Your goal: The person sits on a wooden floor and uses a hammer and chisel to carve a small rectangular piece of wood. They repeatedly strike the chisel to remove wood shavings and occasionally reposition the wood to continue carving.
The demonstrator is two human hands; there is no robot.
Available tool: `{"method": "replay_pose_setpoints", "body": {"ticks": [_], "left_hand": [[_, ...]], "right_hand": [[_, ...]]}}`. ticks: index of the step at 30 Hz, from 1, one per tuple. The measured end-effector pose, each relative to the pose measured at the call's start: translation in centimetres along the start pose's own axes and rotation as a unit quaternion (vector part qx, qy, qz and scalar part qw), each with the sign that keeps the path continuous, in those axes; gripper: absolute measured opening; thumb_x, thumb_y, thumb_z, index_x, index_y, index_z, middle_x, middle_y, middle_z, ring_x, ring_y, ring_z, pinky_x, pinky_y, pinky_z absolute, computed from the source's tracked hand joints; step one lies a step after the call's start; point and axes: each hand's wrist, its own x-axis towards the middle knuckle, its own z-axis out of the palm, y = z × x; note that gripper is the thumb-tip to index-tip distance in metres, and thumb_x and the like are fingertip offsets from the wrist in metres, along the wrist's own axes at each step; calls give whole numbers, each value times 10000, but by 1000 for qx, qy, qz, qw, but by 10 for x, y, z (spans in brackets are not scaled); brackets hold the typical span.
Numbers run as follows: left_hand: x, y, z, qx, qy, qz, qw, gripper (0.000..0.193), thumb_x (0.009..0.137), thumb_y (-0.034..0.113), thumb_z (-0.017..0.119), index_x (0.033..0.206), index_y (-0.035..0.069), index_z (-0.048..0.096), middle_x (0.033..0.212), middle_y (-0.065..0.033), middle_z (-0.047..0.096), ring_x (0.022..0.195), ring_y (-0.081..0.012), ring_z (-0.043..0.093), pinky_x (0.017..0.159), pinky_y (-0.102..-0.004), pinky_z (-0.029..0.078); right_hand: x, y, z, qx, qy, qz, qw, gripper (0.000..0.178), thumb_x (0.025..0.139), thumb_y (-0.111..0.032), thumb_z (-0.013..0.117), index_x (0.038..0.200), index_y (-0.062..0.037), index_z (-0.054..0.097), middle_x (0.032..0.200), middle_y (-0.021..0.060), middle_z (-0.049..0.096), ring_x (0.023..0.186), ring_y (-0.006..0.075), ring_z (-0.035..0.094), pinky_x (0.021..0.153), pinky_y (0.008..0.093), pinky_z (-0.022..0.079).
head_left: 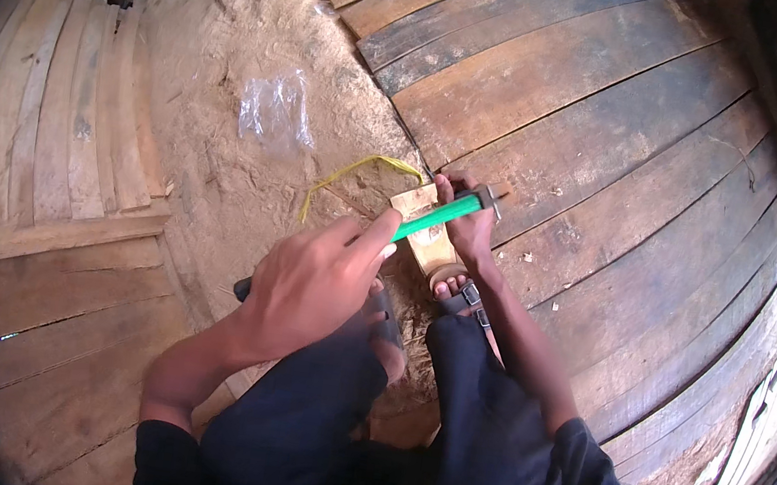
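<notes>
My left hand is closed around the handle of a claw hammer. The handle is green, with a dark end showing behind my wrist. Its metal head lies over my right hand, hiding part of it. Under the hammer sits a pale wooden block with a recess cut into it. My right hand is at the block's upper right end, fingers curled; what they hold is hidden or too small to make out. My sandalled right foot presses on the block's near end.
A yellow strap lies beside the block. Clear plastic film rests on the dusty ground. Wide planks cover the right side, with small wood chips on them. A slatted wooden panel stands at the left.
</notes>
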Motion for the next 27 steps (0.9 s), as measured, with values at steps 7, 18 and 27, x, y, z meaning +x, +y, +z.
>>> {"method": "replay_pose_setpoints", "body": {"ticks": [7, 18, 27], "left_hand": [[1, -9, 11, 21, -35, -21, 999, 361, 896, 117, 616, 1246, 48, 558, 767, -147, 580, 625, -327, 626, 512, -420, 491], [-2, -11, 3, -55, 38, 14, 998, 395, 897, 80, 613, 1273, -28, 556, 887, -227, 655, 740, -365, 672, 628, -432, 529], [1, 4, -2, -60, 29, 45, 997, 404, 901, 61, 603, 1292, -20, 543, 773, -191, 608, 651, -344, 641, 575, -449, 508]], "right_hand": [[4, 11, 2, 19, 22, -38, 999, 226, 954, -246, 655, 962, -20, 655, 706, 16, 614, 617, 77, 532, 545, 254, 435], [3, 20, -1, -1, -10, 6, 1000, 243, 934, -251, 681, 968, -10, 672, 778, 47, 635, 701, 107, 588, 619, 277, 487], [3, 16, 2, -18, 12, -23, 1000, 184, 920, -225, 682, 970, -48, 662, 700, 36, 607, 649, 138, 575, 583, 311, 479]]}}
